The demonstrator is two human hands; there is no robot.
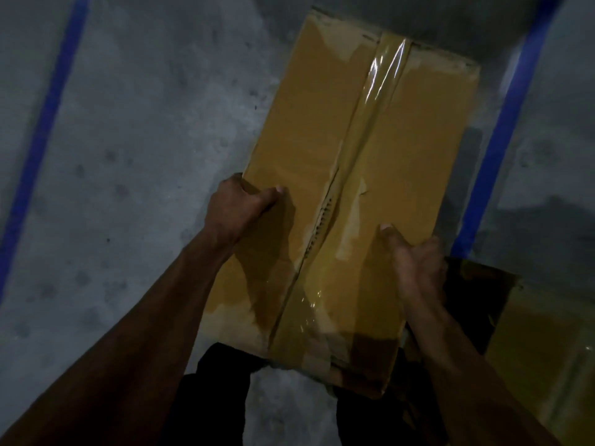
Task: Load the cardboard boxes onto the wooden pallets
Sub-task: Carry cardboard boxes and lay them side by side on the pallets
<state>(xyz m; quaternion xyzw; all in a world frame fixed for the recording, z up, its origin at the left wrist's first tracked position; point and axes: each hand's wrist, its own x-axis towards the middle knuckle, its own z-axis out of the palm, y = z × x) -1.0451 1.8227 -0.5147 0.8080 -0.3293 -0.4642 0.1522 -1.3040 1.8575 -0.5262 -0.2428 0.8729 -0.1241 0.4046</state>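
A long brown cardboard box point(360, 149) with clear tape along its centre seam fills the middle of the view, held above the grey floor. My left hand point(238, 207) grips its left edge, thumb on the top face and fingers curled under the side. My right hand point(415, 262) grips the right edge the same way, thumb on top. The box's near end sits close to my legs. No wooden pallet is visible.
Grey concrete floor point(135, 156) with a blue painted line at the left point(42, 136) and another at the right point(502, 130). A second taped cardboard box point(544, 349) lies at the lower right, beside my right forearm. My dark trousers point(219, 397) show below.
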